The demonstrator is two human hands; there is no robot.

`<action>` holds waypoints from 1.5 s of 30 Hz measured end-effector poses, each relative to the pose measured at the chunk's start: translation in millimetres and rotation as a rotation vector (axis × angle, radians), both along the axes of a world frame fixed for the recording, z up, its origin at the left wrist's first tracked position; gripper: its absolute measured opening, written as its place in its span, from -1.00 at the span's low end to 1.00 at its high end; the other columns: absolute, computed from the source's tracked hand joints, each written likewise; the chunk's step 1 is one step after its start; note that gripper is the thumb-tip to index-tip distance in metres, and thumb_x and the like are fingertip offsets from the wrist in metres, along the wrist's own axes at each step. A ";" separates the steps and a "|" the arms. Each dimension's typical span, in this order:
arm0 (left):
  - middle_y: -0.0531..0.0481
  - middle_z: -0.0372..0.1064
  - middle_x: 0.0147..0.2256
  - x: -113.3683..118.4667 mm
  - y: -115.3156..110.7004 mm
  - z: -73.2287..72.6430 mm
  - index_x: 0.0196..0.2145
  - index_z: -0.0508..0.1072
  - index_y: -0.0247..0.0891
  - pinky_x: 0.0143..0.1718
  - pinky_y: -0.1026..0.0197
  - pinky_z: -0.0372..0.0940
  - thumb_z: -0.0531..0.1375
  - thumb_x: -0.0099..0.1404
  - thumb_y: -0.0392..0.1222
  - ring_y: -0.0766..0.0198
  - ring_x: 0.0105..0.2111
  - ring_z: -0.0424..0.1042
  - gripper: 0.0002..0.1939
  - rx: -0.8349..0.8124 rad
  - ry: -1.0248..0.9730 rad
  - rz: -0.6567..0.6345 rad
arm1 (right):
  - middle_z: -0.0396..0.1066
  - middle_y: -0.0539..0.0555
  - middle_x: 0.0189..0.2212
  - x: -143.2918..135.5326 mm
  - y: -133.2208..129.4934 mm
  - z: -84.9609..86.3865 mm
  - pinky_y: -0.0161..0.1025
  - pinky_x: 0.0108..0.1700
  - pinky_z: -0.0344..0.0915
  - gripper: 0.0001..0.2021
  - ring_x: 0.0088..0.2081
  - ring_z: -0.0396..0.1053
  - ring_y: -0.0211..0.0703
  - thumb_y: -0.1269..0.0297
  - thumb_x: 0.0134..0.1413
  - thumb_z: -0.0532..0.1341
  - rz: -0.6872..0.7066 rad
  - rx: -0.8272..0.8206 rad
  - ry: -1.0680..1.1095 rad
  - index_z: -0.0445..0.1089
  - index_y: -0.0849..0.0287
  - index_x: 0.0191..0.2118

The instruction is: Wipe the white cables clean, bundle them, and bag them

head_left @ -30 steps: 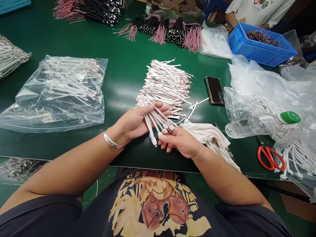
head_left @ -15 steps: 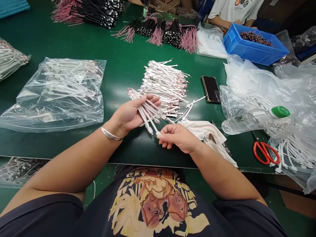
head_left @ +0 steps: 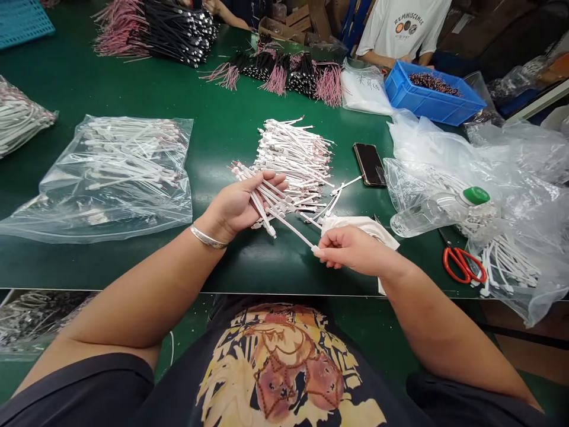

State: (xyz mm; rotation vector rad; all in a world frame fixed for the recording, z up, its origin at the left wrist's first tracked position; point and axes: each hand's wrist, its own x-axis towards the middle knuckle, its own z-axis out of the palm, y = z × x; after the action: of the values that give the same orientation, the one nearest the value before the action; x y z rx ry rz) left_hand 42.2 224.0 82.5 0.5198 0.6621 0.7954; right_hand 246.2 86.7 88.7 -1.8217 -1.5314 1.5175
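A small bunch of white cables (head_left: 262, 204) with connector ends lies across the palm of my left hand (head_left: 242, 201), its thumb resting over them. My right hand (head_left: 349, 250) pinches the connector of one white cable (head_left: 296, 230) between thumb and fingers. That cable stretches from the bunch toward the lower right. Just beyond my left hand, a big pile of white cables (head_left: 293, 151) with reddish wire tips lies on the green table (head_left: 222, 261). A few loose white cables (head_left: 335, 198) lie right of the pile, near a pale cloth (head_left: 360, 224) partly behind my right hand.
On the left lies a clear bag of white cables (head_left: 128, 172). Rightward are a phone (head_left: 370, 163), a plastic bottle (head_left: 431, 213), red-handled scissors (head_left: 464, 265) and plastic bags (head_left: 515, 160). Bundles of black and pink wires (head_left: 284, 74), a blue bin (head_left: 427, 98) and a person (head_left: 402, 29) are at the back.
My right hand has moved to the right, drawing one white cable partly out of the bunch. My left hand stays nearly in place. The view has shifted slightly.
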 end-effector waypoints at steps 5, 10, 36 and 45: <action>-0.12 0.48 -0.21 -4.9 0.7 7.5 -0.29 0.42 -0.37 0.02 0.08 0.31 0.03 0.32 -0.30 0.21 -0.17 0.48 -0.83 0.016 -0.063 0.030 | 0.40 0.04 -0.60 32.1 -5.3 -1.5 -0.39 -0.65 0.15 -0.68 -0.59 0.34 -0.26 0.00 -0.11 0.29 -0.043 -0.031 -0.271 0.38 0.20 -0.50; -0.11 0.49 -0.20 -2.6 -11.8 13.6 -0.25 0.42 -0.36 0.02 0.08 0.32 0.00 0.35 -0.30 0.20 -0.12 0.47 -0.80 0.010 -0.159 -0.029 | 0.47 0.10 -0.46 -11.3 6.2 1.7 -0.42 -0.57 0.28 -0.62 -0.52 0.38 -0.31 -0.05 -0.01 0.23 -0.104 -0.023 0.143 0.43 0.24 -0.41; -0.13 0.51 -0.22 -1.5 -11.5 6.5 -0.27 0.47 -0.34 0.05 0.05 0.29 0.03 0.34 -0.26 0.14 -0.10 0.47 -0.78 -0.035 -0.106 -0.080 | 0.41 -0.05 -0.56 -65.8 34.0 -24.4 -0.45 -0.58 0.27 -0.61 -0.59 0.37 -0.35 0.19 -0.12 0.35 -0.175 -0.047 0.659 0.32 0.22 -0.15; -0.10 0.50 -0.19 -3.2 -6.9 3.9 -0.29 0.48 -0.33 0.03 0.07 0.31 0.03 0.34 -0.25 0.17 -0.12 0.47 -0.77 -0.010 -0.119 -0.082 | 0.33 -0.07 -0.51 -60.2 32.2 -21.8 -0.43 -0.48 0.26 -0.68 -0.51 0.30 -0.39 0.22 -0.05 0.29 -0.183 0.052 0.620 0.37 0.20 -0.13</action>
State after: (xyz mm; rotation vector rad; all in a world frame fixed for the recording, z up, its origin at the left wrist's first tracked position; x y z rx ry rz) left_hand 39.1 217.1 86.5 0.4838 0.5310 0.7392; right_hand 186.0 119.0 66.9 -1.2436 -1.0627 1.7108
